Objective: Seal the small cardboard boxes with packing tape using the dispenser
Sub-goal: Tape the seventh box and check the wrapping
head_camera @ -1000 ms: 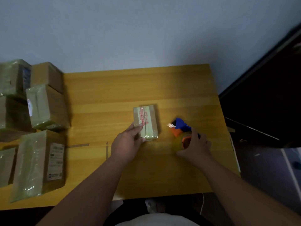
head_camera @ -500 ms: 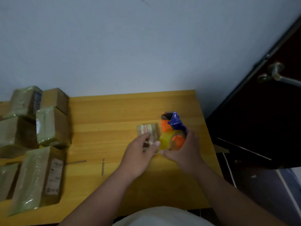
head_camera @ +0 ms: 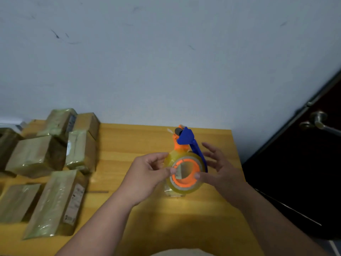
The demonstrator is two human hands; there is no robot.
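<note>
I hold the tape dispenser up over the wooden table. It has a yellowish tape roll on an orange core and a blue handle, with its nose pointing away from me. My left hand pinches the roll's left side between thumb and forefinger. My right hand has its thumb on the orange core and its fingers spread behind the blue handle. The small taped cardboard box lies on the table under the roll, and only its near edge shows.
Several tape-wrapped cardboard boxes are stacked along the table's left side, with a long one nearest me. The wall runs behind the table. A dark door with a metal handle stands past the table's right edge.
The dispenser has come up off the table and turned so that its core faces me. My left hand has left the small box and taken the roll. The camera has tilted up.
</note>
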